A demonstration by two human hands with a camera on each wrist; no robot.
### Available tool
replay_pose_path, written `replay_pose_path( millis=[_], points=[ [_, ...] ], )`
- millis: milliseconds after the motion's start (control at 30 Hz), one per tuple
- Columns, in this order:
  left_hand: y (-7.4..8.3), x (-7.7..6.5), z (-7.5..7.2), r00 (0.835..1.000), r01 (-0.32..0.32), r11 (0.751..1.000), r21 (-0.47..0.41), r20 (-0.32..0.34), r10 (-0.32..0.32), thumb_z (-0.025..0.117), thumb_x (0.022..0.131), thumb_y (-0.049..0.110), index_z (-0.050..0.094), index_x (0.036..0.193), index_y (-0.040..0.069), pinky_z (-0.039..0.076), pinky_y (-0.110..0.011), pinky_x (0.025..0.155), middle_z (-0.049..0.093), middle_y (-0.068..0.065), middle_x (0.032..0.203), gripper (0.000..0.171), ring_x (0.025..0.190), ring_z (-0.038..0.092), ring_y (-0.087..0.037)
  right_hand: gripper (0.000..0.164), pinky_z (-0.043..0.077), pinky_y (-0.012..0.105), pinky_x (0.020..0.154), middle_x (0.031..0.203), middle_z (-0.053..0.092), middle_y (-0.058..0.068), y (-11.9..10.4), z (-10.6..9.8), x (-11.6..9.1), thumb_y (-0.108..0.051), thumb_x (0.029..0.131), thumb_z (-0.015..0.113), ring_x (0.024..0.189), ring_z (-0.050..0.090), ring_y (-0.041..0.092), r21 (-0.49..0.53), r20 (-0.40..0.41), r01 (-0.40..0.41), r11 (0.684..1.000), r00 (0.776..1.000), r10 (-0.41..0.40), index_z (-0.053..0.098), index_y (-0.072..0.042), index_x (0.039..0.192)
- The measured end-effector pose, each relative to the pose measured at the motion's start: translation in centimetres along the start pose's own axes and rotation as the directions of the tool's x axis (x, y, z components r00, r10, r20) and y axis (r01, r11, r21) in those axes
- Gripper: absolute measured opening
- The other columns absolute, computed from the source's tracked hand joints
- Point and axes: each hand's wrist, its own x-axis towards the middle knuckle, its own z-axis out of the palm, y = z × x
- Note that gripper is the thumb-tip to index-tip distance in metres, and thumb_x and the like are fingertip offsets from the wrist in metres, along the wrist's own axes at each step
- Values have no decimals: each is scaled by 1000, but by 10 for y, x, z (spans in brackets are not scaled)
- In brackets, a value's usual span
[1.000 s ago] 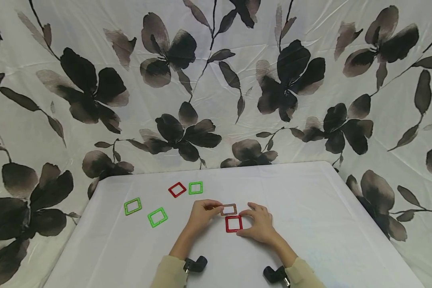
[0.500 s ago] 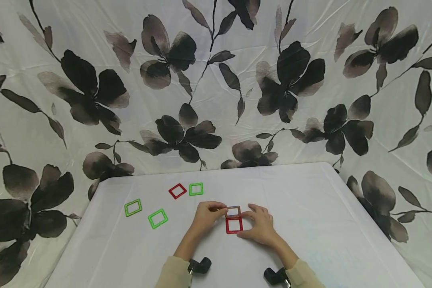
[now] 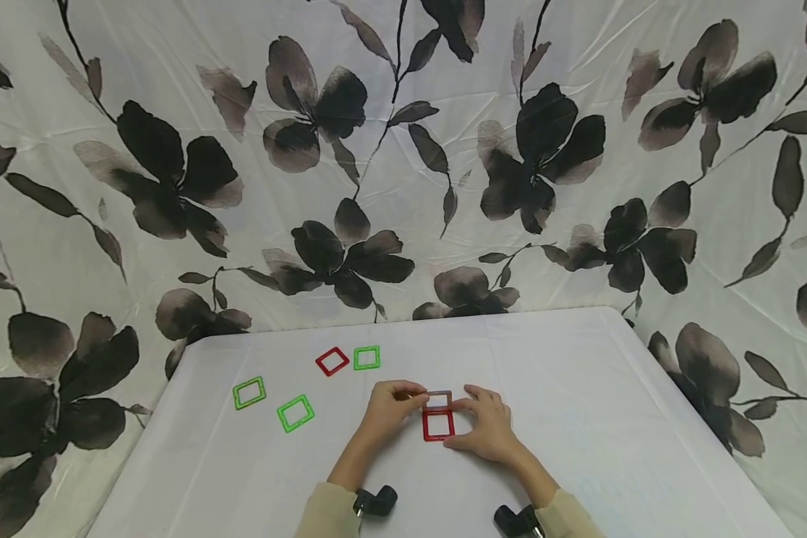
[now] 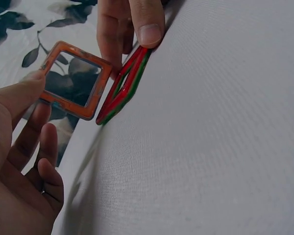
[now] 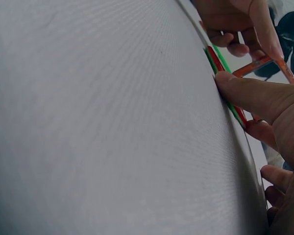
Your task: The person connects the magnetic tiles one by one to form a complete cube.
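My left hand (image 3: 386, 411) pinches an orange square magnetic tile (image 4: 102, 87) between thumb and fingers. The tile is raised at an angle from the table, its lower edge at the far edge of a red magnetic tile (image 3: 438, 439); whether they touch I cannot tell. Under the red tile, a green tile (image 4: 129, 97) shows as a rim in both wrist views. My right hand (image 3: 487, 426) holds this flat pair by its right side, thumb near the front corner and a finger at the far one. In the right wrist view, the thumb hides part of the red tile.
On the white table (image 3: 578, 433) to the left lie a red tile (image 3: 324, 368), a green tile (image 3: 367, 367) beside it, and two more green tiles farther left and nearer. A floral cloth (image 3: 390, 172) hangs behind the table's far edge.
My left hand has moved right, bringing the orange tile from left of the red tile's far edge into line with it. The right hand stays in place around the red tile.
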Motion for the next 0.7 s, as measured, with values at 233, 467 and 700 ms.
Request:
replay_pose_path(
  millis=[233,467,700],
  points=[
    [-2,0,0,1000,-3,1000,23,1,3,79,83,15,77,90,9,48,-23,58,70,3,79,10,68,60,-12,51,26,58,94,139,48,14,0,0,1,-38,63,90,129,34,36,1,-3,11,1000,1000,-11,71,-23,109],
    [-3,-2,3,1000,-12,999,33,-21,13,79,82,13,77,89,8,48,-23,57,70,3,78,9,67,59,-12,50,26,59,94,138,48,14,1,0,1,-38,63,90,129,35,37,-3,-8,10,1000,1000,-10,71,-25,107],
    [-6,-2,5,999,-20,1000,22,-37,21,80,82,14,77,89,8,48,-23,57,70,3,79,9,67,60,-13,49,26,61,94,138,48,15,-2,-1,0,-36,62,90,128,35,39,10,-19,14,1000,1000,-14,72,-24,106]
  ],
)
